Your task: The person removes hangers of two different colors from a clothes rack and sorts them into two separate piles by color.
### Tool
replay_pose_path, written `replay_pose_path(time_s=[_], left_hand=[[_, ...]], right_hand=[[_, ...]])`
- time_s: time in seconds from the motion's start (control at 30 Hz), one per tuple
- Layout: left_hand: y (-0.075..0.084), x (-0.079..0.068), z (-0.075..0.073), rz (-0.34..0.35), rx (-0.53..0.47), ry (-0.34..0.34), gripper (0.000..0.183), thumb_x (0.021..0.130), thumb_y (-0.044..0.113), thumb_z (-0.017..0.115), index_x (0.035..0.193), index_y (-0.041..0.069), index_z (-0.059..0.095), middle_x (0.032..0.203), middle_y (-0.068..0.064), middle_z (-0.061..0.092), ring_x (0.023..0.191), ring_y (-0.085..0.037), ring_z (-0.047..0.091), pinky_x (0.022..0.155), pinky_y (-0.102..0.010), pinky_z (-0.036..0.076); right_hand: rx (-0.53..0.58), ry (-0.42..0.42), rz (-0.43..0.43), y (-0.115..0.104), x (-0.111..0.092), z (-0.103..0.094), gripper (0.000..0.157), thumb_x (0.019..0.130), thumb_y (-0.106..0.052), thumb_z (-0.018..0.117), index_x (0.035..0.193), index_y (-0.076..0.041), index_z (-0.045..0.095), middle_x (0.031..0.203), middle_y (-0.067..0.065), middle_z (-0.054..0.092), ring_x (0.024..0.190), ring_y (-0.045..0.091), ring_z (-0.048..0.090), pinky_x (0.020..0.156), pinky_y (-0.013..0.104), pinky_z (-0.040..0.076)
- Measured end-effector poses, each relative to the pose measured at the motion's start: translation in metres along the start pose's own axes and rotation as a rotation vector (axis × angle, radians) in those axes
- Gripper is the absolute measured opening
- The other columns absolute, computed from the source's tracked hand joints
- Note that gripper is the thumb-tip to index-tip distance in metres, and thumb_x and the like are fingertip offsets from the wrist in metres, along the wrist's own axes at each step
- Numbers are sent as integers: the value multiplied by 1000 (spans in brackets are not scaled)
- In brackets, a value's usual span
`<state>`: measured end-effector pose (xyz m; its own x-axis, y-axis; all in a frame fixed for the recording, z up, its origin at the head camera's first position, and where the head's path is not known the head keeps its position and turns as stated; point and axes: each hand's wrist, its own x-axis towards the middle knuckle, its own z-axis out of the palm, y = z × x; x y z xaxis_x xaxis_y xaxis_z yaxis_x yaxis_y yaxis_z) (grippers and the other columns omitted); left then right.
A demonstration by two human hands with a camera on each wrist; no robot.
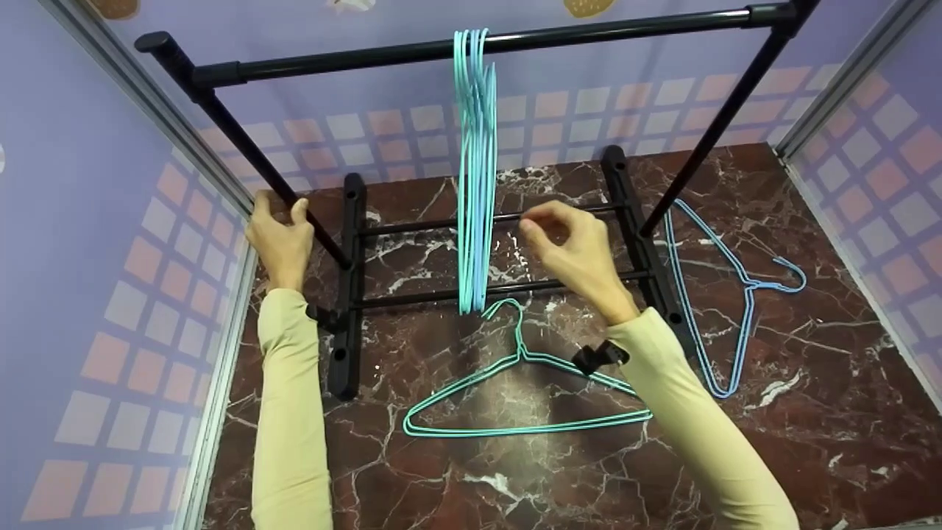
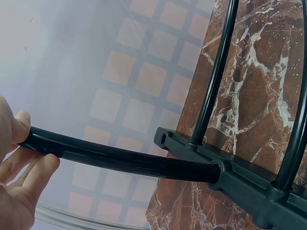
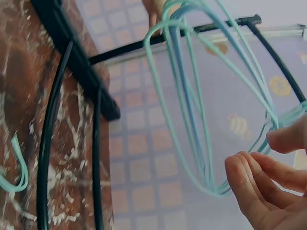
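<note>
A black clothes rack stands on the floor, with a bunch of thin green and blue wire hangers hung close together on its top bar. My left hand grips the rack's left upright post, with thumb and fingers on either side of it. To the right of the bunch is my right hand, holding nothing, fingers bent and thumb apart from the fingertips. In the right wrist view its fingers overlap the lower edge of the hanging hangers.
Green hangers lie on the dark marbled floor in front of the rack. Blue hangers lie to the right, partly behind the rack's right foot. Patterned walls stand close on the left, back and right. Two lower crossbars join the feet.
</note>
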<state>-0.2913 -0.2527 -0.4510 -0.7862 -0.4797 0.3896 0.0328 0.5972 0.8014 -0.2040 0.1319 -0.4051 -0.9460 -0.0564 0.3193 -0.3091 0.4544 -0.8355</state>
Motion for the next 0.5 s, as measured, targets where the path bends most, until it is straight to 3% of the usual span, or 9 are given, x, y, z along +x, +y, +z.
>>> replay_pose_path(time_s=[0.3,0.5], left_hand=[[-1,-1,0,-4,-16,1,22,92,13,72,107,-2,65,100,-17,72,94,-32,68,97,-40,48],[0,0,-1,-3,4,-6,23,91,15,72,107,0,65,102,-18,71,105,-37,65,101,-45,44]], right_hand=[[97,-79,13,-18,7,16,28,96,-24,68,113,-1,72,98,9,75,82,23,72,75,29,57],[131,-120,49,-24,11,25,32,95,-26,71,115,-2,70,97,10,75,82,24,72,71,29,58]])
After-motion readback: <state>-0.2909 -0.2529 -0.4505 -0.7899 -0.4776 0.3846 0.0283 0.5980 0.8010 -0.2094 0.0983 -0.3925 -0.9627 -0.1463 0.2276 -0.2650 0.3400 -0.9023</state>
